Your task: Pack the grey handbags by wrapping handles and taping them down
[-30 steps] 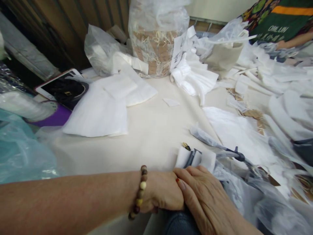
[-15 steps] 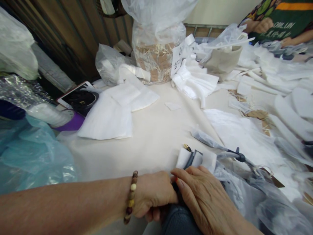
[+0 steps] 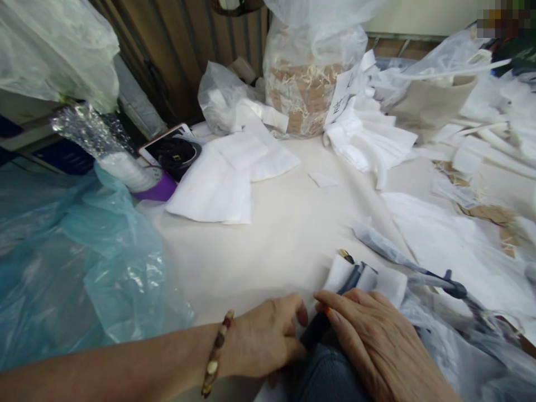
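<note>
A dark blue leather-like item (image 3: 329, 371), perhaps a bag, lies at the near edge of the table, with a dark strap (image 3: 316, 329) across it. My right hand (image 3: 372, 340) rests on it, fingers stretched out and lying flat, hiding much of it. Just left of the strap is my left hand (image 3: 266, 335), wearing a bead bracelet (image 3: 215, 352); its thumb and forefinger are apart, its other fingers partly hidden. Beyond my right hand, white padding (image 3: 387, 282) surrounds a grey-blue strip with a gold metal fitting (image 3: 346, 255). A plastic-wrapped handle (image 3: 385, 245) extends to the right.
White padding sheets (image 3: 213, 184) lie on the cream tabletop (image 3: 280, 240). Blue plastic (image 3: 121, 268) covers the left side, near a purple-ended roll (image 3: 157, 187) and a tablet (image 3: 163, 142). A clear bag of brown cards (image 3: 307, 95) stands behind. White offcuts (image 3: 489, 151) crowd the right.
My left hand has drawn back from my right, and its fist has loosened. My right hand stays on the dark blue item. The view has turned left, shifting the surroundings rightward.
</note>
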The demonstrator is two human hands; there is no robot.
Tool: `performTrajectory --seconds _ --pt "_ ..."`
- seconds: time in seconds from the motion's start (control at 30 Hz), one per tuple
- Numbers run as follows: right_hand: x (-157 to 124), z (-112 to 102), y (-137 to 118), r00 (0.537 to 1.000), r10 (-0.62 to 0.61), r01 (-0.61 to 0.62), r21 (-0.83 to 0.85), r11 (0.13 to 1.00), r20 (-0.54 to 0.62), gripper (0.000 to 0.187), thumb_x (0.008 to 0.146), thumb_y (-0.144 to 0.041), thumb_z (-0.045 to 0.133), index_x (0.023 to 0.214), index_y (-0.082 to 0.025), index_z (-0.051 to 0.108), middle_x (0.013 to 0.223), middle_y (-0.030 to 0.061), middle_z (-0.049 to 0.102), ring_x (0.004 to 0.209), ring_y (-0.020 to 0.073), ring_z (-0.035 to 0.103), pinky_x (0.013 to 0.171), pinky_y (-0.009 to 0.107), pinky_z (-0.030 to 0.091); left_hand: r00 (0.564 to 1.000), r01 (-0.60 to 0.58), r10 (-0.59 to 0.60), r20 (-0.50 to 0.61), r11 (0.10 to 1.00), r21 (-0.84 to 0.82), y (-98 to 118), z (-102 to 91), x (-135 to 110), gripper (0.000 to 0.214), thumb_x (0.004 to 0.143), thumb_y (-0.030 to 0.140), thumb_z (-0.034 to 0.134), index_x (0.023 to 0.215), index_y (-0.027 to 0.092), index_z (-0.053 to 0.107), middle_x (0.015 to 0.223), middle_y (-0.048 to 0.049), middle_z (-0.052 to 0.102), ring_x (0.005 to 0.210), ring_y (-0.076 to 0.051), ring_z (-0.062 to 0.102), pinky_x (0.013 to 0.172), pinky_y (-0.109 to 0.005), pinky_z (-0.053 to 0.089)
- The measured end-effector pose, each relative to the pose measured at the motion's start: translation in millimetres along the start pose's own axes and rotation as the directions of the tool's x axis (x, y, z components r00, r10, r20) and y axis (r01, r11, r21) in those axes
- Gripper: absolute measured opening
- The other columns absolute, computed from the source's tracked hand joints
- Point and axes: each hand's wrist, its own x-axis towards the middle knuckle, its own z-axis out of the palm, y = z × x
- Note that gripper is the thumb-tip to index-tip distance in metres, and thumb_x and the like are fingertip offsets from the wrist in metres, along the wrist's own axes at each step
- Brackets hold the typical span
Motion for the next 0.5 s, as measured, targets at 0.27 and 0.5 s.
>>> performTrajectory --seconds 0.27,0.5 --pt "-18.4 17.7 15.4 0.998 -0.001 0.002 -0.026 1.0 0.062 0.035 0.093 -0.024 0.037 0.122 -0.03 0.055 0.092 0.0016 0.072 0.079 0.019 0.064 0.069 0.03 0.047 0.794 -0.607 0.607 0.029 0.791 0.071 -66.1 -13.1 -30.3 0.038 0.079 0.006 0.047 0.111 0.021 0.062 0.109 -0.0069 0.067 0.103 -0.017 0.059 0.09 -0.023 0.044" --pt "-31.4 21.3 19.5 0.997 -0.008 0.011 -0.036 0.999 0.077 0.04 0.094 -0.026 0.035 0.133 -0.029 0.046 0.103 0.0019 0.07 0.09 0.0198 0.064 0.082 0.034 0.048 0.539 -0.77 0.837 -0.092 0.534 0.348 -79.1 18.3 -5.7 0.032 0.093 0.029 0.039 0.073 0.019 0.061 0.072 -0.006 0.067 0.071 -0.014 0.06 0.071 -0.023 0.046"
